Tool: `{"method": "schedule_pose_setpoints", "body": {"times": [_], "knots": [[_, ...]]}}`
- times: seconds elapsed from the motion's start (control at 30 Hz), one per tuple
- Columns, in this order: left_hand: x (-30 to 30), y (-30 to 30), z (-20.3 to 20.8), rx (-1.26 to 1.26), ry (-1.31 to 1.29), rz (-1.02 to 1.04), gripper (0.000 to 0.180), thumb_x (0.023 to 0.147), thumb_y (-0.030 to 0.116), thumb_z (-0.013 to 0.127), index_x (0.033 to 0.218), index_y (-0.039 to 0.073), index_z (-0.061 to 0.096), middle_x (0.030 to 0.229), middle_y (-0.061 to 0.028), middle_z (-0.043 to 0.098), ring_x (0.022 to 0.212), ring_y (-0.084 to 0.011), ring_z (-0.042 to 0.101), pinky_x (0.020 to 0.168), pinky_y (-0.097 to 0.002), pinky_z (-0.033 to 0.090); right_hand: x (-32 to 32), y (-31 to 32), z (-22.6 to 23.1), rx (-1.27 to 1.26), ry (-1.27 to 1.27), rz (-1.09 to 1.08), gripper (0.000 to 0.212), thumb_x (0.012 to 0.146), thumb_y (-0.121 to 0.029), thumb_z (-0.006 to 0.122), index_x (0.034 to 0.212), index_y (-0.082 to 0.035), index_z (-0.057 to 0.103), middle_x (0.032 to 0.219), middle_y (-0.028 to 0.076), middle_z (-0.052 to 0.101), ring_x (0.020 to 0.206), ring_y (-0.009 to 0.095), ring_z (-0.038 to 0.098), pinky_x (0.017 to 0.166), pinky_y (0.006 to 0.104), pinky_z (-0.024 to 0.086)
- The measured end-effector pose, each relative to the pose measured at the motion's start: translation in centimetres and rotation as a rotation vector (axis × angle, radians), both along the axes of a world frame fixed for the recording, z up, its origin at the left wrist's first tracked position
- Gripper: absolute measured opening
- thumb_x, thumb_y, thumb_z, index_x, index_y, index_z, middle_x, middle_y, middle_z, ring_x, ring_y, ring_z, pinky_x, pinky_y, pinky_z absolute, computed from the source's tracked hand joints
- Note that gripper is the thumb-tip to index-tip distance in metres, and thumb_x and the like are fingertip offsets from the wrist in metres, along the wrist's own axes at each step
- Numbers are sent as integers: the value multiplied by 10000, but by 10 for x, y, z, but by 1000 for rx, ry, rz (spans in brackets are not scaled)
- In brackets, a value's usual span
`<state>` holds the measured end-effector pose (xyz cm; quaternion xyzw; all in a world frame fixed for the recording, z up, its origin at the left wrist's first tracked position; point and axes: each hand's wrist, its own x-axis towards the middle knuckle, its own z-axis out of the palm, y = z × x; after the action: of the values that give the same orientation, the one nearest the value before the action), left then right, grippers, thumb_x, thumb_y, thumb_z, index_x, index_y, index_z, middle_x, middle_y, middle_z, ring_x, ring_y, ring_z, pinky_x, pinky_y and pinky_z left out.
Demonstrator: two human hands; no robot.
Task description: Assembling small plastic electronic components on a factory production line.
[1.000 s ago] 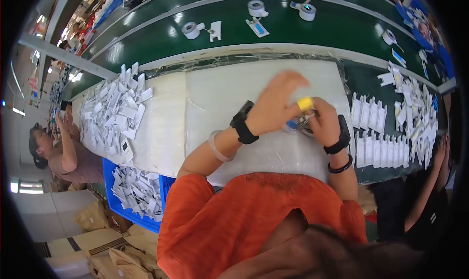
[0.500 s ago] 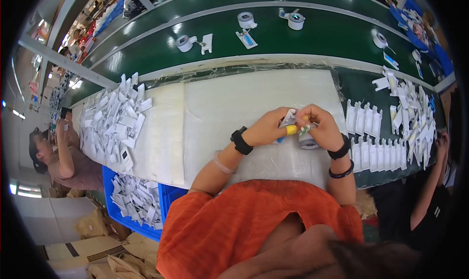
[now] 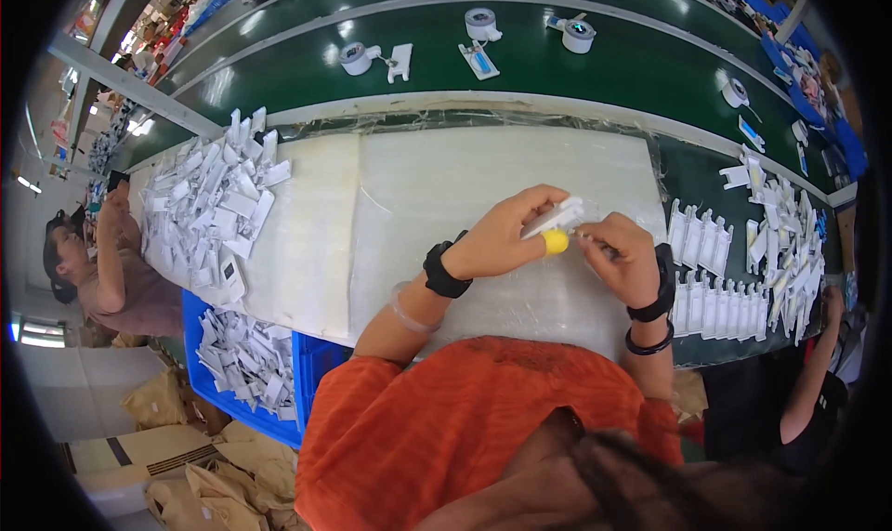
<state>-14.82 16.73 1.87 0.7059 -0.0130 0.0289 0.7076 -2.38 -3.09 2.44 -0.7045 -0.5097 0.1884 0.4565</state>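
Head view shows a small white plastic casing (image 3: 555, 219) held above the white padded tabletop (image 3: 418, 206), pinched in the left hand (image 3: 506, 236), whose fingertip wears a yellow cot (image 3: 555, 242). The right hand (image 3: 621, 257), fingers closed on a thin tool hard to make out, meets the casing's end. A slip could likely drop it toward the rows of white parts (image 3: 715, 271) just beside.
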Motion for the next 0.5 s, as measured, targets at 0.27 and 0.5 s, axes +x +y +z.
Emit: {"method": "schedule_pose_setpoints", "body": {"times": [0.27,0.5], "knots": [[5,-29,-12,-528,163,114,385,1045,190,387,1406,57,375,1069,-97,605,759,-136,612,663,-300,553,-13,15,-13,226,-328,-462,202,847,29,678,1044,-13,662,844,114,635,701,215,648,621,279,493],[9,-24,-21,-531,227,111,341,1009,161,404,1337,70,422,968,-84,594,646,-131,573,497,-268,511,-16,16,-26,210,-322,-362,223,856,49,659,1068,-15,638,899,125,658,810,263,648,711,337,509]]}}
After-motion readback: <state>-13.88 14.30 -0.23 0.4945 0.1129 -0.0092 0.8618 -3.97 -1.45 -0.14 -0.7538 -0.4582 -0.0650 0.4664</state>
